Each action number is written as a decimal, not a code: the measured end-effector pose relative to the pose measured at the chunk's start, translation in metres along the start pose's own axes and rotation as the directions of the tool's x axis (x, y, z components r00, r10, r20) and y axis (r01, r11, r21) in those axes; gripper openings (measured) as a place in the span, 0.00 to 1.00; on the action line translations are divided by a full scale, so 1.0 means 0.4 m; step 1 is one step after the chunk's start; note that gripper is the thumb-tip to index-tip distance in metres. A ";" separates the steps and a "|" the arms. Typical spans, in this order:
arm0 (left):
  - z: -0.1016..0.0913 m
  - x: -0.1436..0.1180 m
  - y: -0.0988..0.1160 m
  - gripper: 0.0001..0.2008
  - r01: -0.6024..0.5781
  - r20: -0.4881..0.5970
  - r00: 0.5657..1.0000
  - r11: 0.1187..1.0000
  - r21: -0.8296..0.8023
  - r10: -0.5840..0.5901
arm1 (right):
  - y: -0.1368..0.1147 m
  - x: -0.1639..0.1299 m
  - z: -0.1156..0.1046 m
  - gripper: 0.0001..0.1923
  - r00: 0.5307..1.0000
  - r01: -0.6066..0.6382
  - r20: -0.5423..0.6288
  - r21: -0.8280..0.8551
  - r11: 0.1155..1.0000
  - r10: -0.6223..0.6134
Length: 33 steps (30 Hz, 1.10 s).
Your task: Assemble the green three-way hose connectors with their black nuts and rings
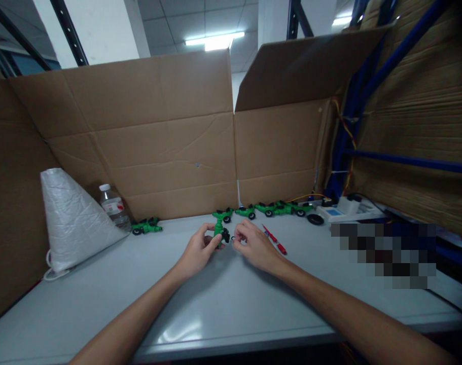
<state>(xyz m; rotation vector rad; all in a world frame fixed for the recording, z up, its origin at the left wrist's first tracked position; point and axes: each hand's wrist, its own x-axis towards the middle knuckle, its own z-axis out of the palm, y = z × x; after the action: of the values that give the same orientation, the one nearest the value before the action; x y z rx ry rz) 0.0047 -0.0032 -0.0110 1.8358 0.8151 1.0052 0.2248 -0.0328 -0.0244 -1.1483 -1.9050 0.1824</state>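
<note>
At frame centre my left hand (197,252) has its fingers clamped on a small green plastic toy vehicle with black wheels (219,232), held just above the grey table (112,294). My right hand (254,245) pinches a tiny dark part beside it. At left, a clear plastic bottle (113,208) stands behind a white woven sack (73,218); I can't tell their contents.

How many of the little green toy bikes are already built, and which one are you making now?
Done: a row of green plastic toy motorbikes with black wheels stands along the cardboard wall, plus one more near the water bottle. In hand: the left hand holds a green bike piece while the right hand pinches a small black part beside it. What is left cannot be told.
</note>
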 end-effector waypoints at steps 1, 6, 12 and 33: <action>-0.001 0.002 -0.003 0.22 0.002 -0.005 1.000 1.000 -0.017 -0.002 | 0.000 0.000 0.002 0.08 1.000 0.001 0.005 0.001 1.000 -0.001; -0.005 0.017 -0.008 0.23 0.053 -0.018 0.998 0.989 -0.140 -0.056 | -0.003 0.001 0.005 0.06 0.999 -0.017 0.034 0.050 0.999 0.015; -0.026 0.034 -0.024 0.22 0.184 -0.054 0.971 0.868 -0.462 -0.235 | -0.005 0.001 -0.002 0.05 0.998 -0.051 0.037 0.093 0.994 0.048; -0.006 0.014 -0.012 0.21 0.332 0.229 0.940 0.834 -0.440 -0.254 | -0.040 0.001 -0.019 0.03 0.884 0.467 0.232 -0.365 0.805 -0.407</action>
<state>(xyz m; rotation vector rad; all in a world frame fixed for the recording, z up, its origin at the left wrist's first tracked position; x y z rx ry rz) 0.0044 0.0045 -0.0129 1.3013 0.6552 0.7600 0.2199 -0.0438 -0.0112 -0.9330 -2.3569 -0.4284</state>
